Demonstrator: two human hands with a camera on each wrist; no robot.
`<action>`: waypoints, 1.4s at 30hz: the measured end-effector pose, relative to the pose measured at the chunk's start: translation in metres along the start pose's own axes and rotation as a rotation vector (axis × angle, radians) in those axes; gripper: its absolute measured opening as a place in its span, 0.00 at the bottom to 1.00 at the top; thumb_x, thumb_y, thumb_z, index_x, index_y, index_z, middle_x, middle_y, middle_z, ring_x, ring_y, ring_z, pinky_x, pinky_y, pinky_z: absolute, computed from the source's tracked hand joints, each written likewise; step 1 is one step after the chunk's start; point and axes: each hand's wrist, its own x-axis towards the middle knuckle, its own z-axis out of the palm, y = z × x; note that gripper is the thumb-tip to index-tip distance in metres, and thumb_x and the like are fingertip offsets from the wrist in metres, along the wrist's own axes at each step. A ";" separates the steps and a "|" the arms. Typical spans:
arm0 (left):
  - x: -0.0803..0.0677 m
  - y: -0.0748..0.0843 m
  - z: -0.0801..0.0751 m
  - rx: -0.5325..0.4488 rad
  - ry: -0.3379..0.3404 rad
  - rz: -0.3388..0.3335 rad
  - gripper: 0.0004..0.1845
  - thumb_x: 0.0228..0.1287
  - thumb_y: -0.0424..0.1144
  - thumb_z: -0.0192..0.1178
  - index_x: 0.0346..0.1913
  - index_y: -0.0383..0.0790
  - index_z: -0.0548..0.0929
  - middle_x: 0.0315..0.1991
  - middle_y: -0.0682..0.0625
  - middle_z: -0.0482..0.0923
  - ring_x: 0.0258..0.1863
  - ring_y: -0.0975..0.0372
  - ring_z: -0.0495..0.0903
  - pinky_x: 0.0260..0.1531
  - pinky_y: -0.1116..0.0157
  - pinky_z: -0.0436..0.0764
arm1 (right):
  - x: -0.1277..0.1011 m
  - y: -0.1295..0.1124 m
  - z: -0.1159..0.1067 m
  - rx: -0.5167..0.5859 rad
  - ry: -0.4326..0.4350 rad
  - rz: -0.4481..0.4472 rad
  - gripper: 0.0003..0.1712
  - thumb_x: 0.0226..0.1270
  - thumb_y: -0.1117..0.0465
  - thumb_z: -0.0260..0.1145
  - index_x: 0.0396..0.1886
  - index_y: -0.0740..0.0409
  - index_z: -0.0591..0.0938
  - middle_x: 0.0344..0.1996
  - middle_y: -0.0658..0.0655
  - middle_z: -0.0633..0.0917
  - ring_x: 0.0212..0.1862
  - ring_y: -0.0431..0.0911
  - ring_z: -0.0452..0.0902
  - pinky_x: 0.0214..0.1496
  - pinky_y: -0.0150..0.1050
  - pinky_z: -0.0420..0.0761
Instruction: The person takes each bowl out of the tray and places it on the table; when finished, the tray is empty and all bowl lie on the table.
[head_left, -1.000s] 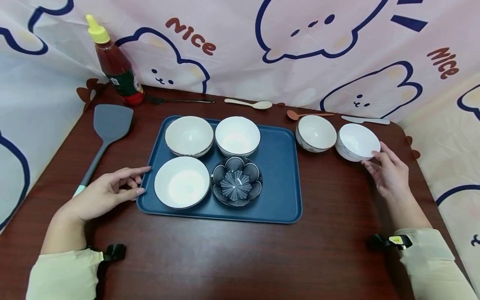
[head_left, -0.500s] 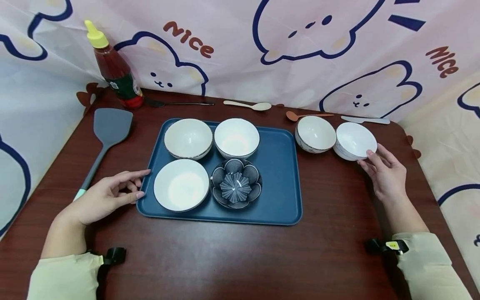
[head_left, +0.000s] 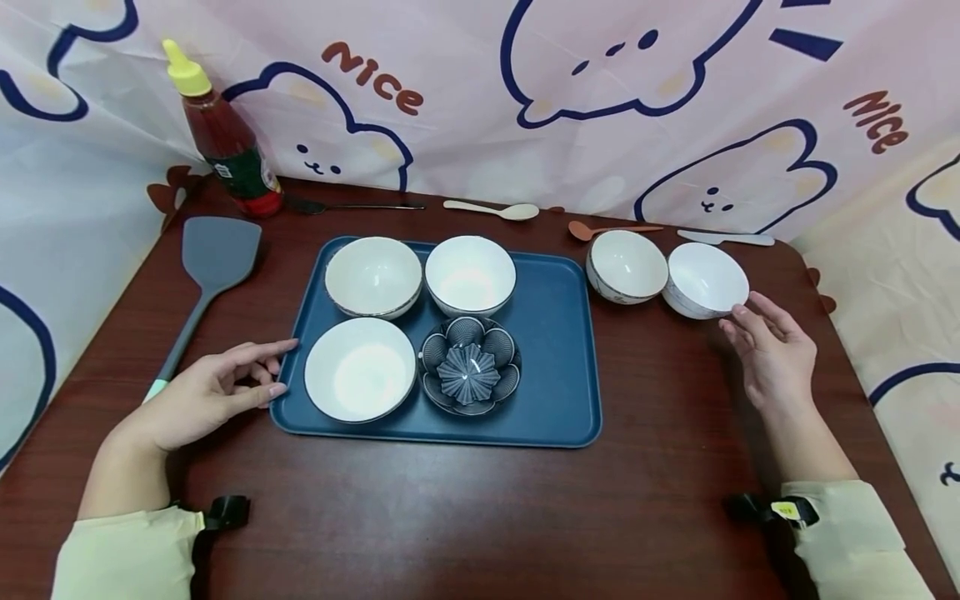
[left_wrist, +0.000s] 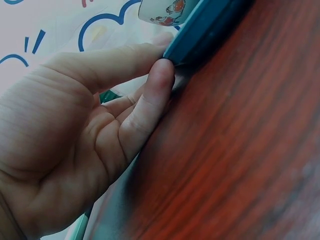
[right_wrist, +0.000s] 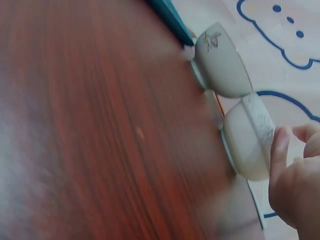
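A: Where is the left hand (head_left: 197,398)?

B: On the desk (head_left: 465,508) at the near left corner of the blue tray (head_left: 558,367). In the left wrist view the thumb and forefinger tips touch the tray's edge (left_wrist: 200,30); the grip is loose, the other fingers curled into the palm and holding nothing.

A: And the right hand (head_left: 772,354)?

B: Just beside the white bowl (head_left: 705,279) at the right, off the tray. Its fingers are relaxed and apart, and one fingertip (right_wrist: 279,145) lies at the bowl's side (touching or a hair off, I cannot tell). The bowl stands upright on the desk.

A: What is next to that bowl?

B: A second bowl (head_left: 626,265), touching or nearly so, between it and the tray.

A: What does the tray carry?

B: Three white bowls (head_left: 360,368) and a dark flower-shaped dish (head_left: 470,364), set two by two on its left half.

A: Elsewhere?

B: A grey spatula (head_left: 213,258) left of the tray, a sauce bottle (head_left: 223,137) at the far left corner, and spoons (head_left: 495,209) along the back.
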 end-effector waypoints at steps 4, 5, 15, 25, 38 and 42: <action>0.001 0.001 0.000 0.003 -0.003 -0.010 0.28 0.68 0.34 0.63 0.71 0.42 0.72 0.40 0.50 0.76 0.38 0.68 0.75 0.29 0.71 0.76 | -0.011 -0.002 0.003 0.012 -0.076 0.051 0.23 0.60 0.79 0.67 0.55 0.64 0.83 0.34 0.59 0.85 0.27 0.50 0.88 0.32 0.36 0.86; 0.001 0.000 0.000 0.003 -0.004 -0.012 0.29 0.68 0.34 0.63 0.71 0.43 0.71 0.41 0.50 0.76 0.38 0.68 0.75 0.29 0.71 0.76 | -0.014 -0.003 0.004 0.007 -0.093 0.065 0.22 0.61 0.78 0.67 0.55 0.63 0.83 0.33 0.58 0.86 0.27 0.50 0.88 0.33 0.35 0.86; 0.002 0.000 0.000 0.001 0.003 0.001 0.28 0.68 0.35 0.64 0.71 0.43 0.72 0.41 0.50 0.76 0.38 0.68 0.75 0.30 0.71 0.76 | -0.042 0.000 0.030 -0.036 -0.263 0.146 0.18 0.66 0.77 0.62 0.53 0.61 0.85 0.31 0.58 0.87 0.31 0.50 0.89 0.38 0.37 0.86; -0.002 0.001 0.000 0.006 -0.002 -0.011 0.28 0.70 0.38 0.63 0.71 0.44 0.72 0.41 0.52 0.75 0.39 0.68 0.75 0.31 0.72 0.78 | -0.061 0.013 0.053 -0.157 -0.371 0.139 0.21 0.66 0.75 0.65 0.58 0.60 0.82 0.33 0.55 0.86 0.34 0.44 0.89 0.43 0.36 0.85; 0.000 0.002 -0.001 0.013 0.003 -0.014 0.28 0.69 0.37 0.63 0.71 0.43 0.71 0.41 0.50 0.76 0.38 0.68 0.75 0.31 0.72 0.77 | -0.076 0.031 0.089 -0.390 -0.506 0.134 0.24 0.68 0.68 0.67 0.63 0.59 0.79 0.37 0.52 0.81 0.36 0.42 0.88 0.45 0.37 0.85; -0.001 0.002 -0.001 0.014 0.005 -0.017 0.28 0.69 0.36 0.64 0.71 0.43 0.71 0.41 0.50 0.76 0.39 0.68 0.75 0.31 0.73 0.77 | -0.074 0.038 0.100 -0.447 -0.537 0.142 0.25 0.68 0.66 0.67 0.65 0.60 0.76 0.39 0.52 0.81 0.38 0.42 0.89 0.45 0.36 0.85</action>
